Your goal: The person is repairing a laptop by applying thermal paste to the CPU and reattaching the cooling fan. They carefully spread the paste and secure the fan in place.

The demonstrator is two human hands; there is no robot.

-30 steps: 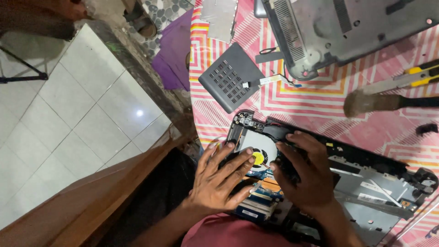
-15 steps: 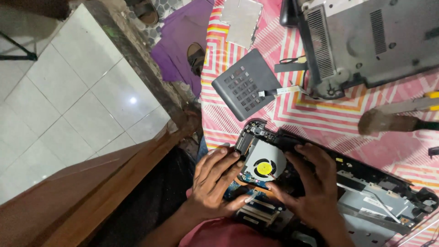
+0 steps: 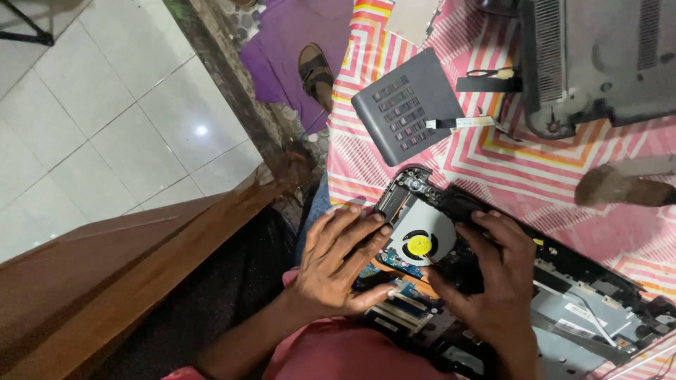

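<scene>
Evidently both hands rest beside the grey, yellow-hubbed cooling fan.

We see a matt black plastic laptop chassis with dull grey metal plates inside. The cooling fan has a flat grey metal cover and a glossy yellow hub. Beside it the green circuit board looks faintly shiny. The keypad panel is smooth, matt dark grey plastic. Under everything lies a woven cloth, pink and striped, soft and unshiny. The floor tiles are glossy and reflect a light; the bench edge is brown polished wood.
</scene>
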